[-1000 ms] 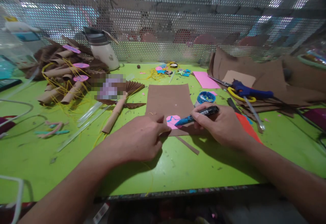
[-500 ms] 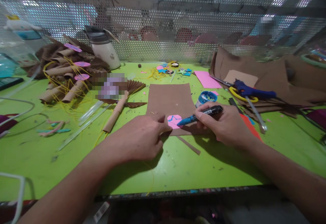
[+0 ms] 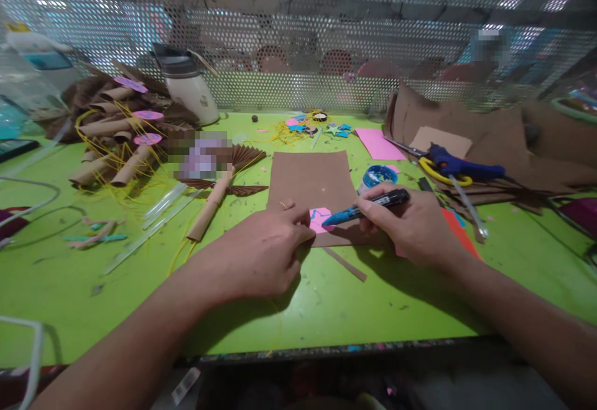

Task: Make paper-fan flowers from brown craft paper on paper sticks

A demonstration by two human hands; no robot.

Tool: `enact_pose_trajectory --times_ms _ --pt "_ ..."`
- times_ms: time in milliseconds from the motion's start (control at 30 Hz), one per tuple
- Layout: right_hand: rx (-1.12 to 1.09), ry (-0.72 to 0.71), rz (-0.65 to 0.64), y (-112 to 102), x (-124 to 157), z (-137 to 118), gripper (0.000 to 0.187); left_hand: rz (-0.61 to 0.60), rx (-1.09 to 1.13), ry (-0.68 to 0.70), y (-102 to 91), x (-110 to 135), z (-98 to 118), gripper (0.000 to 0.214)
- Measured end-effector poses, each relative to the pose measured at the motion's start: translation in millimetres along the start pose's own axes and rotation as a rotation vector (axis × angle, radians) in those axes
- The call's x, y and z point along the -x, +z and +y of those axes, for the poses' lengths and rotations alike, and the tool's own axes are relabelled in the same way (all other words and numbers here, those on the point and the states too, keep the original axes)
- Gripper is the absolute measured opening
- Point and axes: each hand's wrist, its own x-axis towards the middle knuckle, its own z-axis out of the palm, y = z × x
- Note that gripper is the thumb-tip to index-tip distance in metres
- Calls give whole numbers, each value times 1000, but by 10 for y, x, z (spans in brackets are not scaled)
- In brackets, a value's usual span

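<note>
A small pink paper piece [image 3: 319, 226] with blue star lines lies near the front edge of a square brown paper sheet [image 3: 308, 177]. My left hand [image 3: 263, 248] is closed at its left edge, fingertips pressing it down and hiding part of it. In my right hand [image 3: 405, 223] is a marker [image 3: 357, 212] with a black barrel and blue front end, its tip touching the pink piece. Just beyond my right fingers stands a small open paint jar [image 3: 379, 175], blue around the rim. A thin brown strip [image 3: 346, 265] lies in front of the sheet.
Scissors with yellow handles [image 3: 431, 170], a blue glue gun [image 3: 466, 164] and brown sheets [image 3: 459, 117] lie to the right. On the left are a brown paper roll [image 3: 211, 208], a pile of rolls [image 3: 112, 127], clear glue sticks [image 3: 140, 236] and a white jug [image 3: 192, 96].
The marker tip has moved slightly left and down on the pink paper piece. My left fingers have shifted right and cover more of its left side.
</note>
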Motion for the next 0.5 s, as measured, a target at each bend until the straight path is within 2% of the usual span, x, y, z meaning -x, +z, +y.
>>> enact_pose_trajectory --times_ms 133,500 --pt "1 -20 -45 11 -2 -22 20 -9 -18 4 4 11 -1 35" --pt "81 -3 -24 12 -14 -26 21 -37 -10 -23 -23 8 8 34"
